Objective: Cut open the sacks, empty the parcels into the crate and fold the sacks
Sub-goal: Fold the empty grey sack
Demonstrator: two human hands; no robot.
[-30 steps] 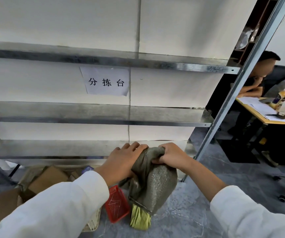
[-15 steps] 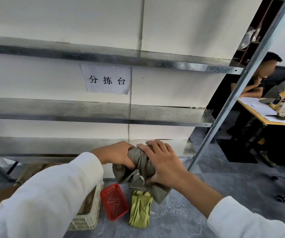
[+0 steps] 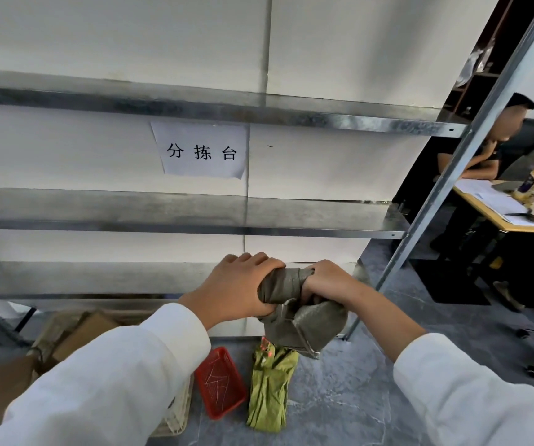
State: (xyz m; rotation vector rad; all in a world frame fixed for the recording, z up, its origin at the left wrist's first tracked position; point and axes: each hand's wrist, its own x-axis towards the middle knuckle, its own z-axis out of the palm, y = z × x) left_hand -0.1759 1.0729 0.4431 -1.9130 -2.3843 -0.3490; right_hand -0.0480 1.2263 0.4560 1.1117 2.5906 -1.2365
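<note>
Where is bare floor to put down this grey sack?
For the grey sack: bare floor lies right of the green folded sack, near the shelf post's foot. Left of it is crowded: red tray, then crate.

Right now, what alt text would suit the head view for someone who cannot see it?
The left hand and right hand grip a bundled grey-green sack in front of metal shelving. Below on the floor lie a red basket and a folded yellow-green sack.

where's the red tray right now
Head view, low centre: the red tray lies on the floor between the crate on its left and the green sack on its right. Above them, left hand and right hand grip the grey sack.
</note>
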